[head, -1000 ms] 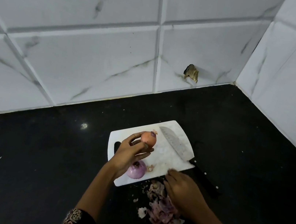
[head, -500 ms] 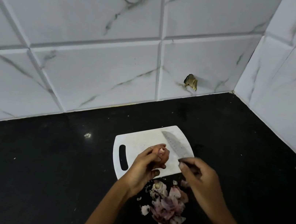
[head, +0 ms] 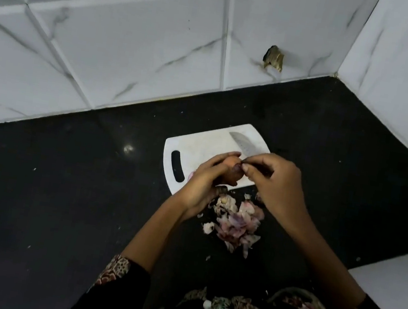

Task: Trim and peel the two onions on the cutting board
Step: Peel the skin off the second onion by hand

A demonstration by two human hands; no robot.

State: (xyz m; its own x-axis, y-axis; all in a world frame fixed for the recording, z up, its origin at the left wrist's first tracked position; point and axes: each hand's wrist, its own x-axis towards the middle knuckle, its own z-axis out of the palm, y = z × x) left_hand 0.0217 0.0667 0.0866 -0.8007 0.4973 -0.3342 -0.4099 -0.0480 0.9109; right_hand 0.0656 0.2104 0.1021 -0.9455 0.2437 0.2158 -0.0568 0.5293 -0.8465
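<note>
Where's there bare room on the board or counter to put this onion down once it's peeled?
The cutting board is bare between its handle slot and the knife. The black counter left of the board is open too. Crowded: the peel pile in front of the board, and the near edge, where both hands work on the onion.

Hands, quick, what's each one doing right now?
Left hand: grips the brown onion over the cutting board.
Right hand: pinches skin at the onion's end.
</note>
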